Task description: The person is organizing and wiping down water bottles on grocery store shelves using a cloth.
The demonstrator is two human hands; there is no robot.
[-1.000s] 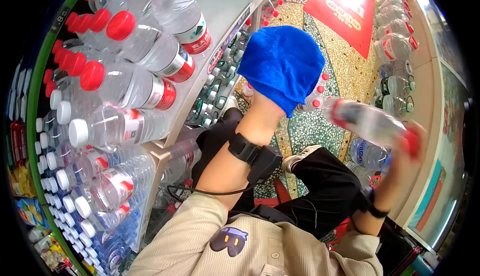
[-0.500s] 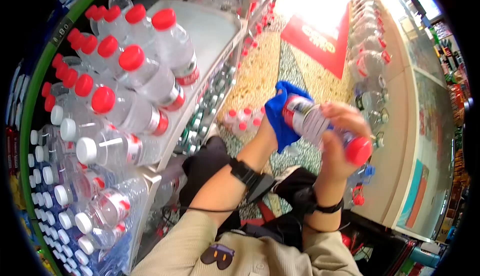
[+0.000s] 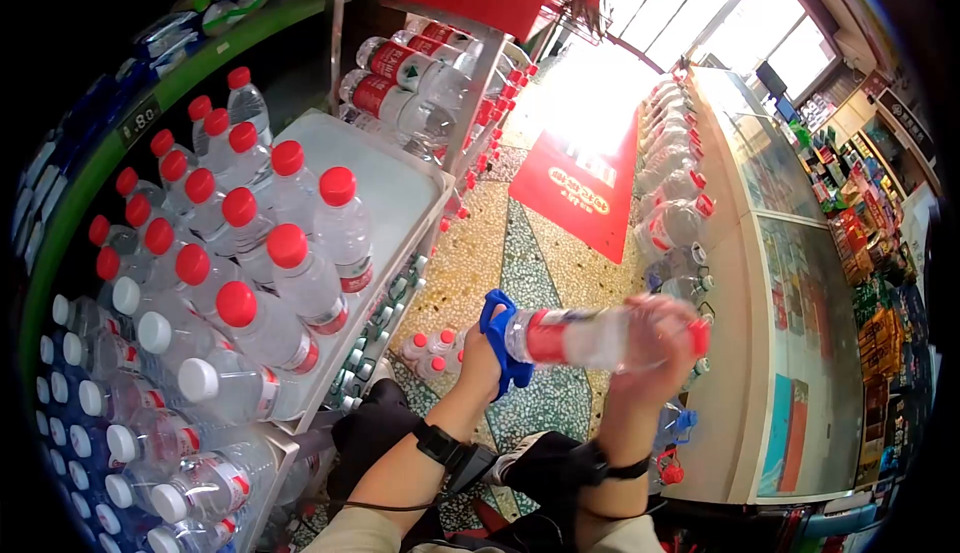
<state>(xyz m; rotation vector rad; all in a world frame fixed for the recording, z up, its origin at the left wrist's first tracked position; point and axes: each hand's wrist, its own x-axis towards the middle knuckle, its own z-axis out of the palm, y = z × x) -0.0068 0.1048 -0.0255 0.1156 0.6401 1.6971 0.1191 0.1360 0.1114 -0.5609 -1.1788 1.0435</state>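
A clear bottle (image 3: 580, 339) with a red and white label lies nearly level between my hands. My right hand (image 3: 652, 348), slightly blurred, is closed around its upper end by the red cap. My left hand (image 3: 484, 361) holds a blue cloth (image 3: 503, 345) at the bottle's base; the cloth hides most of the fingers. To the left, red-capped bottles (image 3: 295, 283) stand in rows on a grey shelf (image 3: 400, 168), with white-capped bottles (image 3: 225, 383) beside and below them.
A red mat (image 3: 580, 193) lies on the patterned floor (image 3: 480, 243). Large bottles (image 3: 672, 223) line the glass-fronted counter (image 3: 735, 353) on the right. More bottles (image 3: 400, 103) lie on a rack ahead. A shelf corner (image 3: 285, 438) juts out near my left forearm.
The view has tilted up, showing more of the rack and counter. The bottle has turned from slanted to nearly level, and the cloth now sits at its base instead of around its lower side.
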